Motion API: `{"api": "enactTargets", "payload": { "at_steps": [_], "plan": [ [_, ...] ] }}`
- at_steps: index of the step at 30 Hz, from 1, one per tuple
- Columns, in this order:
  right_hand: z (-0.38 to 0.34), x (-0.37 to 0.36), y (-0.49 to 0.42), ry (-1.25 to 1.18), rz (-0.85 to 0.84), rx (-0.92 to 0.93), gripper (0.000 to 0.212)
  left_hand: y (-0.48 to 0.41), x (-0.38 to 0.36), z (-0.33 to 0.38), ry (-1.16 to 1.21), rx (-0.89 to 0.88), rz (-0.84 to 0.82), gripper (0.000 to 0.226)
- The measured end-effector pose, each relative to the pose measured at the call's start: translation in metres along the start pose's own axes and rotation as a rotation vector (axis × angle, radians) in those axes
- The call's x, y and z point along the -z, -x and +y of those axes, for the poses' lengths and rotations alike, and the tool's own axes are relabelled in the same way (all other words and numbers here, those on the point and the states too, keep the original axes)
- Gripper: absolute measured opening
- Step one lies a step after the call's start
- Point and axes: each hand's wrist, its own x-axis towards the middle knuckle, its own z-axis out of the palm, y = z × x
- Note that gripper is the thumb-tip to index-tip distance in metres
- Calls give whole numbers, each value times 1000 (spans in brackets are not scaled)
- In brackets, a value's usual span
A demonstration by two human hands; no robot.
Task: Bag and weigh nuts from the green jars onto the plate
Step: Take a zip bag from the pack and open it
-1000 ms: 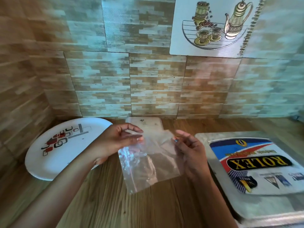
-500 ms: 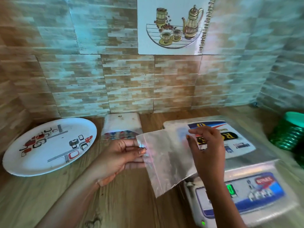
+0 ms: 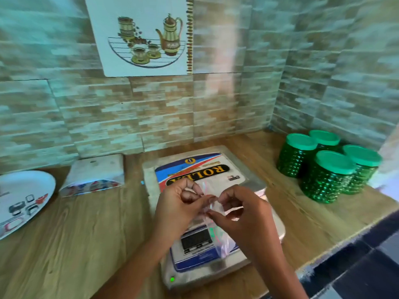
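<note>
1. Closest to the person, the scale (image 3: 207, 264) sits on the desk (image 3: 86, 234), right under the hands. A small green light (image 3: 172, 279) glows on its front, so it looks switched on and ready.
2. The left hand (image 3: 179, 206) and right hand (image 3: 244, 212) are close together above the scale. Each one pinches the top edge of the bag (image 3: 220, 240) with curled fingers.
3. The bag is clear, thin and floppy. It hangs down from the hands, in front of the scale's screen (image 3: 195, 238). I think the hands are pulling the top apart to open its mouth, because nuts cannot go in while it is flat. It looks like nothing is in it yet.
4. Holding it over the scale makes sense: it can be set straight down to be weighed.
5. Past the left hand and off to its left, a white packet (image 3: 95, 175) sits by the wall (image 3: 216, 117). It may hold more bags, but I cannot tell.
6. Far to the left of the left hand is the plate (image 3: 26, 190), partly cut off by the edge. No bags show on the part I see.
7. To the right of the right hand and further back, well apart from it, stand four green jars (image 3: 323, 169). Their lids (image 3: 333, 161) are all on, so a jar must be opened before any nuts come out. The nuts inside cannot be seen.
</note>
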Motion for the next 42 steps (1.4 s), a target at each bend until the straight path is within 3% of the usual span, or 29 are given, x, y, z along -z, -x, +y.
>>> {"api": "enactTargets", "payload": {
  "at_steps": [3, 8, 11, 14, 17, 19, 23, 27, 29, 32, 33, 36, 42],
  "plan": [
    [16, 30, -1, 6, 45, -25, 25, -1, -31, 0, -34, -54, -49, 27],
    [41, 75, -9, 189, 82, 11, 35, -4, -60, 2, -573, -464, -44, 34],
    [53, 99, -17, 396, 17, 74, 33, -14, -81, 4, -765, -579, -141, 27],
    [54, 118, -26, 504, -177, -50, 21, -23, -107, 8, -834, -530, -220, 35],
    [61, 133, -35, 635, -310, -145, 44, -33, -126, 10, -873, -450, -276, 40],
    [66, 143, -40, 666, -336, -137, 44, -40, -135, 10, -929, -406, -297, 44],
    [83, 163, -47, 680, -192, -29, 32, -48, -151, 9, -1022, -329, -365, 48],
    [78, 175, -49, 441, 35, 194, 13, -56, -163, 16, -1018, -344, -445, 47],
    [72, 172, -53, 472, -105, 213, 13, -61, -168, 21, -985, -351, -495, 45],
    [76, 162, -63, 688, -598, -6, 23, -73, -175, 23, -915, -303, -558, 46],
    [80, 160, -64, 758, -687, 9, 24, -76, -176, 23, -895, -285, -582, 46],
    [89, 158, -64, 884, -795, 68, 20, -84, -179, 17, -866, -259, -684, 44],
    [94, 146, -83, 856, -1009, -62, 25, -103, -188, 14, -823, -210, -844, 49]
  ]
}}
